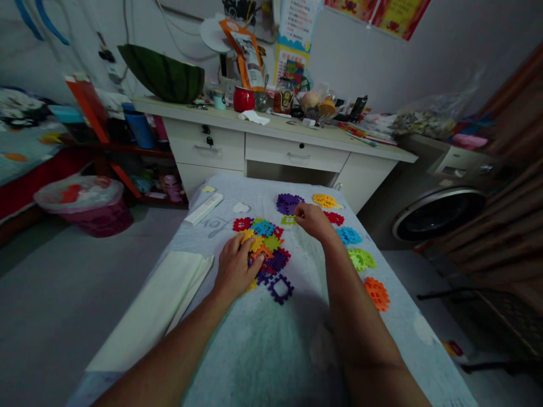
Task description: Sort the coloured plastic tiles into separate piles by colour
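Note:
A flat patch of joined plastic interlocking tiles (268, 244) in red, blue, yellow, green, orange and purple lies in the middle of a cloth-covered table (271, 339). My left hand (236, 265) rests on its left side, fingers bent down onto the tiles. My right hand (313, 220) is at the patch's far right corner, fingers pinched on a small light-green tile (289, 220). Sorted tile piles lie around the right hand: purple (288, 203), yellow (324, 200), red (335, 217), blue (348, 235), green (361, 259) and orange (376, 293).
A folded white sheet (156, 305) lies at the table's left edge, a white remote-like bar (204, 208) at the far left. Behind stands a cluttered white desk (271, 141) with a watermelon half (163, 73). A washing machine (441, 215) is at right, a lined bin (85, 203) at left.

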